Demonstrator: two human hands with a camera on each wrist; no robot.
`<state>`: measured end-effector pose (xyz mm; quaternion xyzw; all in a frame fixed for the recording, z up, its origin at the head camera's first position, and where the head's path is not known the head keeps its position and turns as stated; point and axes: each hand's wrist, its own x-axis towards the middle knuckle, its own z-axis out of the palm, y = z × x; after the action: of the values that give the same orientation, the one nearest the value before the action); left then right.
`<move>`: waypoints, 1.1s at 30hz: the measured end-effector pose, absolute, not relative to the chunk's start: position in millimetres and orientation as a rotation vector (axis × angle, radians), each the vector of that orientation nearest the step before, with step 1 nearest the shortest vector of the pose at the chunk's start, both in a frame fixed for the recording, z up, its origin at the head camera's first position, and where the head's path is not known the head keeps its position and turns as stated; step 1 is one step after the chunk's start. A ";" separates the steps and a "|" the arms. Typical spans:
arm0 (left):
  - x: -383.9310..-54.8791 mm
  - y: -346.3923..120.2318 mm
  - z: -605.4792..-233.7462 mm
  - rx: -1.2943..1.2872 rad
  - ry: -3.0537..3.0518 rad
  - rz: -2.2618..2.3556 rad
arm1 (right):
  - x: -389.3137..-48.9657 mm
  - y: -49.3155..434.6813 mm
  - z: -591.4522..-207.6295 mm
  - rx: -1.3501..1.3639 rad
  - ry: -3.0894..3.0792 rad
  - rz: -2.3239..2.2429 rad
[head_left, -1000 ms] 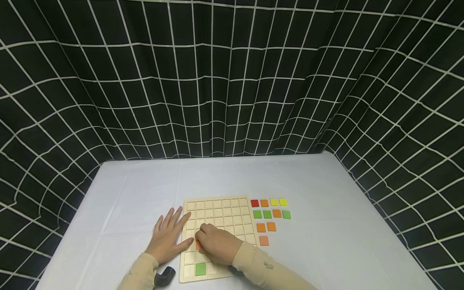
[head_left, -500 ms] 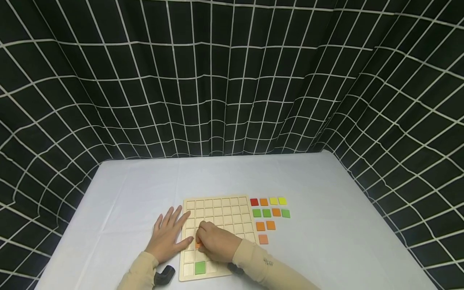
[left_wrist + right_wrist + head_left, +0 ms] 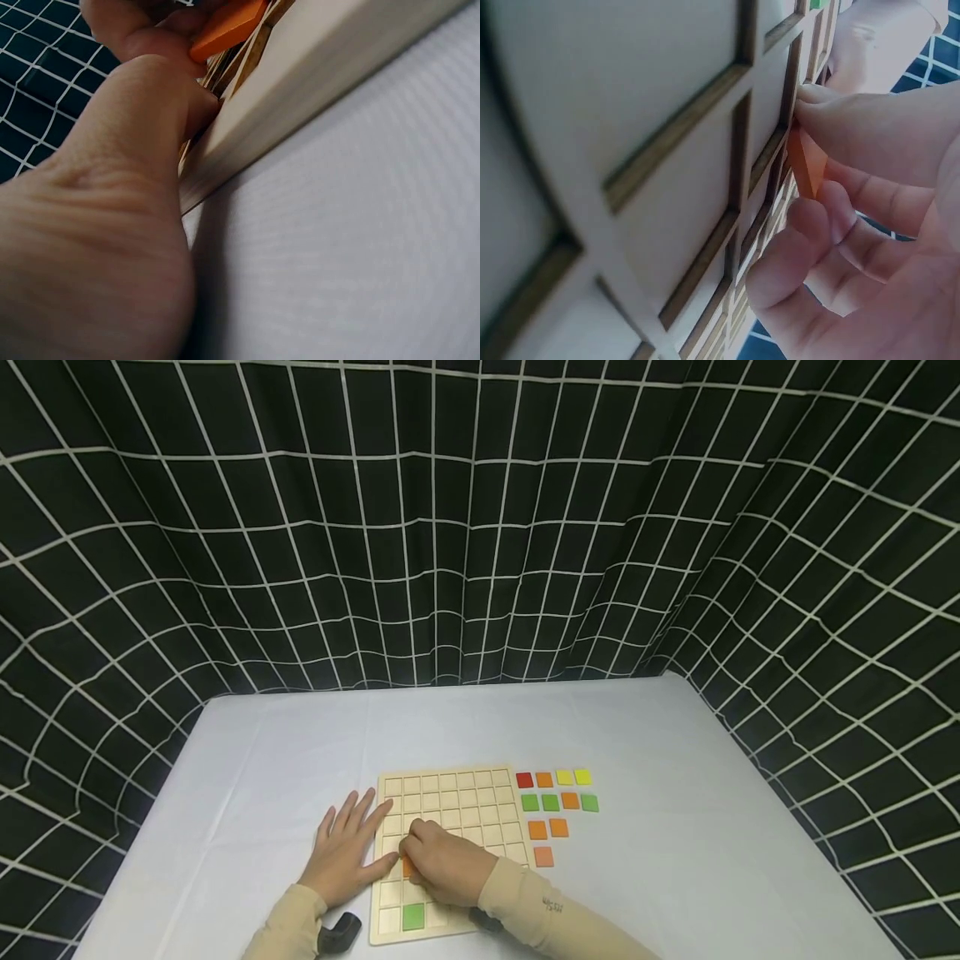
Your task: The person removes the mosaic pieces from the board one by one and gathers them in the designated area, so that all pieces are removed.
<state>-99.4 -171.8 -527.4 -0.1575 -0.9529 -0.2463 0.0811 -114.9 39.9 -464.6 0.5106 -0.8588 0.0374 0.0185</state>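
Observation:
A wooden grid board [image 3: 465, 772] lies on the white table. My left hand [image 3: 347, 852] rests spread over its left edge, thumb and forefinger touching the frame. In the right wrist view, my right hand [image 3: 855, 217] pinches an orange square tile [image 3: 807, 161] between thumb and fingers. That tile stands tilted at the board's surface, one edge against or very near the grid; the left wrist view shows the tile [image 3: 229, 28] slanted too. From the head view my right hand [image 3: 450, 860] hides most of it. A green tile [image 3: 413, 917] sits in a cell of the bottom row.
Loose square tiles lie right of the board: a red tile [image 3: 524, 780], yellow tiles [image 3: 564, 777], green tiles [image 3: 530, 802] and several orange tiles [image 3: 537, 830]. A black curved object [image 3: 340, 933] is beside the left wrist. A dark gridded curtain [image 3: 450, 527] surrounds the table.
The right hand's fingers have shifted slightly left over the board, and a little more of the orange tile shows than half a second ago. The left hand stays in place.

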 end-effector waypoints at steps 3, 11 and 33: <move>-98.7 -171.3 -528.1 -0.467 -2.855 -0.733 | -114.5 39.6 -465.7 1.582 -2.671 0.128; -96.7 -170.1 -528.7 -0.457 -2.881 -0.733 | -112.8 38.8 -466.2 1.559 -2.710 0.166; -103.0 -174.5 -534.9 -0.473 -2.882 -0.702 | -107.7 108.9 -444.2 1.376 -2.767 0.343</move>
<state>-103.0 -174.5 -534.9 -0.1572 -0.9572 -0.2333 0.0687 -107.7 108.9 -444.2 0.4424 -0.8899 0.1103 0.0160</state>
